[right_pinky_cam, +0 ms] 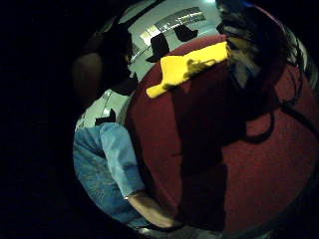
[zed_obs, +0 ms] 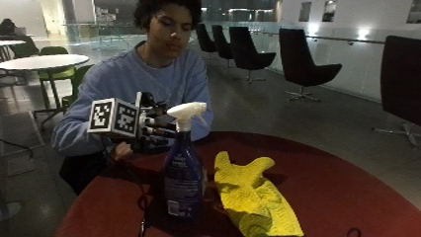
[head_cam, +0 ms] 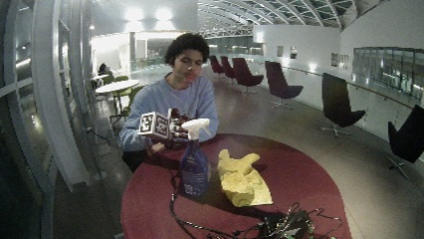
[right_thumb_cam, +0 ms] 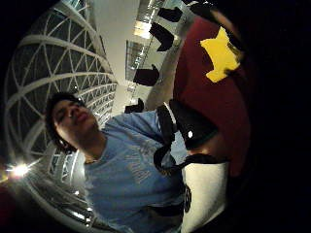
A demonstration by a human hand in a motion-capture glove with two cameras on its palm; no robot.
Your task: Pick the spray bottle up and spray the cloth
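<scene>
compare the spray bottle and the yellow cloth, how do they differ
The spray bottle stands upright; the yellow cloth lies crumpled flat. The bottle is dark blue with a white trigger head; the cloth is plain yellow. The bottle is rigid, the cloth limp. Both sit side by side on the red table.

So the bottle stands upright on the table, toward the side where the person sits, and the cloth lies flat on the table just beside it, on the bottle's right as the outside camera sees it. The right hand is up off the table behind the bottle's top, between the bottle and the person's chest, not touching it as far as I can tell. Behind the person there's a row of chairs along the wall and another table off to the other side.
</scene>
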